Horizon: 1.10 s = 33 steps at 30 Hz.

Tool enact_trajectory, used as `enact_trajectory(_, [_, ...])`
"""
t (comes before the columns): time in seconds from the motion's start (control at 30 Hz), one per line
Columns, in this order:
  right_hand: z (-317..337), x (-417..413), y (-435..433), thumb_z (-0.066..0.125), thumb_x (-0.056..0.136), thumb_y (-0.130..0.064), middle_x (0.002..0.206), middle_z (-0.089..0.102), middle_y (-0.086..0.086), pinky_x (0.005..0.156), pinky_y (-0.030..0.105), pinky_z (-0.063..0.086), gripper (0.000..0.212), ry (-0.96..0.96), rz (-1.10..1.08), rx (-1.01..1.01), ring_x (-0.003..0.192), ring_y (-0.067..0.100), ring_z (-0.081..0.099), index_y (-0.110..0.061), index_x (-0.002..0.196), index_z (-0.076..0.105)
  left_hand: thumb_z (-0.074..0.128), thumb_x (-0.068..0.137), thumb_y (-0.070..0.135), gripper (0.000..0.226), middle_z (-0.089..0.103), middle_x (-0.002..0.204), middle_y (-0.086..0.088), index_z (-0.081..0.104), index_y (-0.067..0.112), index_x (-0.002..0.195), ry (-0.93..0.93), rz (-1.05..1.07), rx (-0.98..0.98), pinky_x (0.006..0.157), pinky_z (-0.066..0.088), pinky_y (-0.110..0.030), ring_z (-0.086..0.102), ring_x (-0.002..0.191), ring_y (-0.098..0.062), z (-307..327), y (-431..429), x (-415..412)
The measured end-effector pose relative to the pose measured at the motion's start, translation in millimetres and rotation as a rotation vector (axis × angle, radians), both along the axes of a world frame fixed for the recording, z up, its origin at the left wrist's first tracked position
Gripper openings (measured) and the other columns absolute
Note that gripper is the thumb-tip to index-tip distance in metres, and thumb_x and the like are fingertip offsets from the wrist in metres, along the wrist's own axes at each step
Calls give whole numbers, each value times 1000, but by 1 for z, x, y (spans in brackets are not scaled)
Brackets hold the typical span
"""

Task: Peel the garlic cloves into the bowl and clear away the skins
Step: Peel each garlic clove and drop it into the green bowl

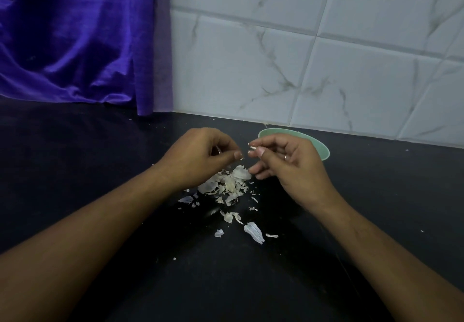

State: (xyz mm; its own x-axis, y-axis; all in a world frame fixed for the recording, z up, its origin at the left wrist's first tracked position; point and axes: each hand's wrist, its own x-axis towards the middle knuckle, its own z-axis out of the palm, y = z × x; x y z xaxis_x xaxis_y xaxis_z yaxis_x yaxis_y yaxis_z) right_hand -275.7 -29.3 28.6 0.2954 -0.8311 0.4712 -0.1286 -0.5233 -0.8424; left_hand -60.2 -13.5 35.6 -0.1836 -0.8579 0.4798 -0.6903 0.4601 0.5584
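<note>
Head view: the right hand (288,163) pinched a small pale clove (252,148) between thumb and forefinger. The clove's long axis seemed to run 9 to 3 o'clock, tip toward the left hand (200,156). That hand's fingers were curled, and I could not tell whether it held anything. The bowl (324,149) lay at 3 o'clock, just behind the right hand. Skins (226,183) littered the surface (100,171) at 6 o'clock.

Black countertop (75,171), white marble-veined wall tiles (301,45), purple curtain (75,32) (velvety sheen), dim light.
</note>
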Motion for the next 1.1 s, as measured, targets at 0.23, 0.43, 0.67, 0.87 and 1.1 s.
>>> enact_trajectory(0.23, [3,-1,2,72,91,5,89,75,23,64,32,63,10,1,42,20,69,25,75,-1,99,70,76,93,35,16,76,80,-6,78,20,89,276,-152,130,70,60,-41,73,74,-23,-3,2,-8])
enact_trajectory(0.43, [3,1,5,73,90,4,80,76,13,66,28,61,12,13,41,-7,70,22,75,-3,100,73,74,95,18,19,70,84,-15,72,0,97,507,-243,305,63,57,-29,66,71,-17,-3,3,-10])
enact_trajectory(0.67, [6,1,10,75,92,-7,76,78,-1,70,31,62,6,77,-59,-116,70,20,77,-9,97,77,67,100,20,24,71,86,-6,70,-3,99,557,-264,352,62,56,-29,66,73,-17,-3,2,-10])
enact_trajectory(0.87, [5,1,12,74,94,-9,73,77,1,74,49,64,8,154,-139,-172,70,19,77,-14,95,79,74,96,26,13,75,80,-7,75,15,91,342,-144,106,61,58,-29,73,71,-24,-7,3,-13])
enact_trajectory(1.1, [5,4,14,70,92,-4,72,77,1,71,50,63,14,205,-174,-154,67,18,76,-14,88,78,81,90,22,15,75,84,16,76,28,103,77,-116,-185,71,60,-38,73,77,-6,-6,5,-13])
